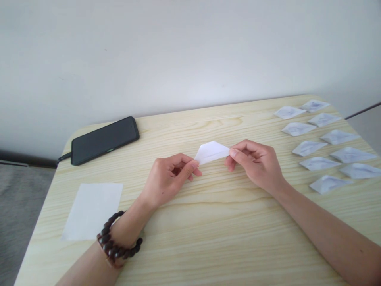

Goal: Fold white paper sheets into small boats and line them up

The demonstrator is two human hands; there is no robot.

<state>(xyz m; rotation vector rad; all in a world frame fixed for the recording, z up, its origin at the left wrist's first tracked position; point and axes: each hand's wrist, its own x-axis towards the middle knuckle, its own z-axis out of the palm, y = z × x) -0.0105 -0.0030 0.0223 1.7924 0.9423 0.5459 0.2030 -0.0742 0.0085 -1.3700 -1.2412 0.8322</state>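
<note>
A small folded white paper piece (212, 152) is held just above the light wooden table (208, 230). My left hand (171, 176) pinches its left end between thumb and forefinger. My right hand (255, 162) pinches its right end, fingers curled. A dark beaded bracelet (114, 244) circles my left wrist.
A flat white paper sheet (92, 210) lies at the left front. A black phone (104, 140) with a cable lies at the back left. Several folded white paper shapes (324, 139) lie in two rows at the right. A pale wall stands behind the table.
</note>
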